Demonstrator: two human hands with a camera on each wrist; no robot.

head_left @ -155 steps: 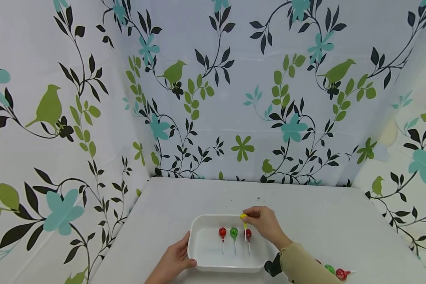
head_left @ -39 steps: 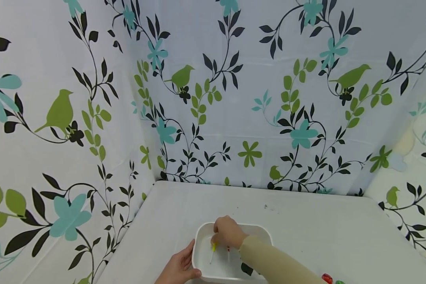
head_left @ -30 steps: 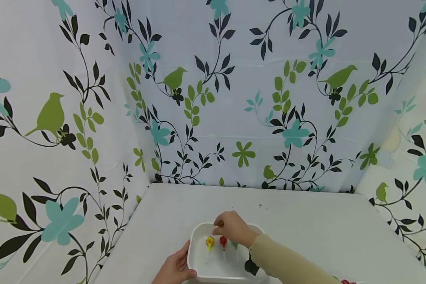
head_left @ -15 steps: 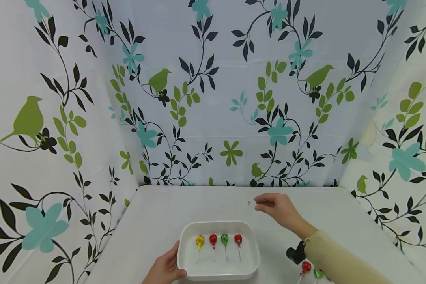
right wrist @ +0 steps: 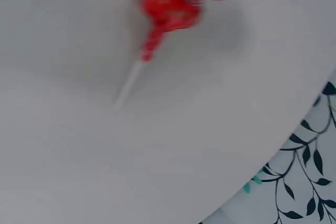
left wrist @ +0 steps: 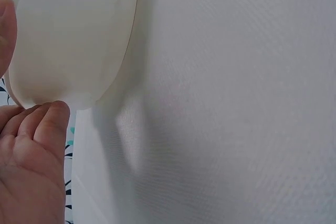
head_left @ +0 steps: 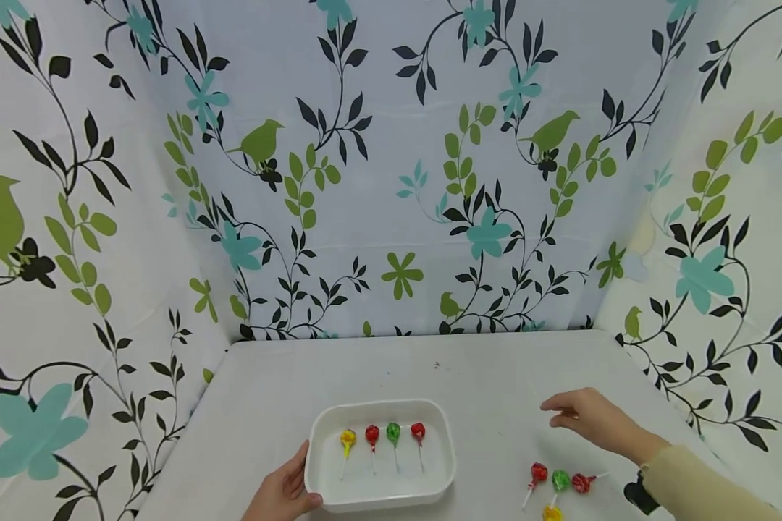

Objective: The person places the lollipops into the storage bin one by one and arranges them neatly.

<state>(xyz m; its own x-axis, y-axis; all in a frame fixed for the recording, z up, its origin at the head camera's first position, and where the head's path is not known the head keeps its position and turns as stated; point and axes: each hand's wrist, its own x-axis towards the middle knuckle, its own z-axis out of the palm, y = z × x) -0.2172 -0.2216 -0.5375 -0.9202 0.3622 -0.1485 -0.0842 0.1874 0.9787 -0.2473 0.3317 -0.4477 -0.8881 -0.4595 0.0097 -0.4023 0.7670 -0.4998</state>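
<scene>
My left hand (head_left: pixel 283 486) grips the left end of a white tray (head_left: pixel 381 492), thumb over the near corner. In the left wrist view, fingertips (left wrist: pixel 55 111) press against the tray's outer wall (left wrist: pixel 73 40). Inside, a row of lollipops lies with sticks toward me: yellow (head_left: pixel 347 438), red (head_left: pixel 372 434), green (head_left: pixel 393 433) and another red (head_left: pixel 418 432). My right hand (head_left: pixel 596 423) holds nothing, fingers loosely bent, beyond the loose lollipops. Those are a red one (head_left: pixel 539 472), a green one (head_left: pixel 561 480), a second red (head_left: pixel 583 483) and a yellow one (head_left: pixel 552 513).
The white table (head_left: pixel 495 391) extends beyond the tray to a patterned curtain (head_left: pixel 365 217) at the back and both sides. A black band (head_left: pixel 640 495) sits at my right wrist. The yellow loose lollipop is cut off by the frame's lower edge.
My right hand has laid the yellow lollipop at the row's left end, let go of it, and moved out of the tray rightward to the loose lollipops. My left hand keeps its hold on the tray.
</scene>
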